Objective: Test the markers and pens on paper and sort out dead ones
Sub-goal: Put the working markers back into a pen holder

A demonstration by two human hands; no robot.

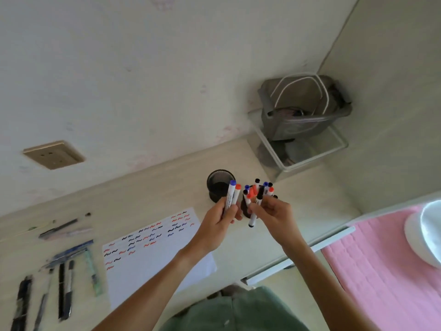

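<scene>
Gripping two whiteboard markers (231,199) (blue cap, red cap) upright in left hand (220,219), above desk (167,187). Pinching black-capped marker (254,215) in right hand (274,215) beside marker bunch (259,189). Lying left: scribbled test paper (152,249), near empty mesh cup (220,185).

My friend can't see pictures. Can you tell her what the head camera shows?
Two hands hold markers above a desk: the left hand grips two markers, the right hand a bunch. An empty black mesh cup stands behind them. To the left lie a paper with squiggles and a row of pens.
</scene>
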